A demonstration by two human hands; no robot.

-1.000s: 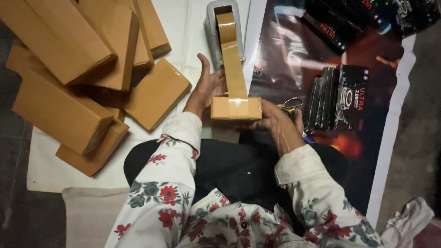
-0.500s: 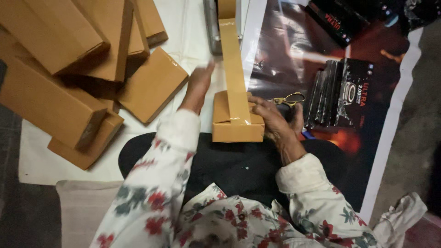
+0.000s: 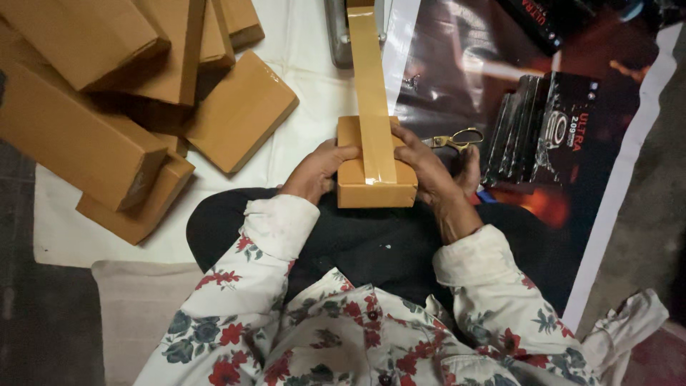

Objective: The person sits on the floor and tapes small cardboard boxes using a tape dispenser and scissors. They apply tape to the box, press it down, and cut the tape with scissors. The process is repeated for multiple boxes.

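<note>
A: Start at the fingers. What are they doing?

B: The left hand clasps the left end of a small cardboard box on the lap; the right hand grips its right end, thumb up beside the tape. Both sets of fingers are closed around the box.

A: And the tape?

B: A brown strip of tape runs from between the thumbs, over the top of the box, straight away to a dispenser on the white sheet beyond the fingers. It looks taut.

A: What could go wrong?

B: I'd judge that if either grip lets the box swivel, the strip lies crooked or creases. A tug could also drag the dispenser nearer, or the tape could fold and stick to itself.

A: What lies around?

B: Scissors sit just past the right fingers, touching or nearly so. Right of them lie dark packets on a glossy poster. Left of the left fingers, well apart, is a heap of larger boxes.

A: Anything in the way?

B: Nothing crosses the strip. The scissors are half hidden behind the right hand.
</note>
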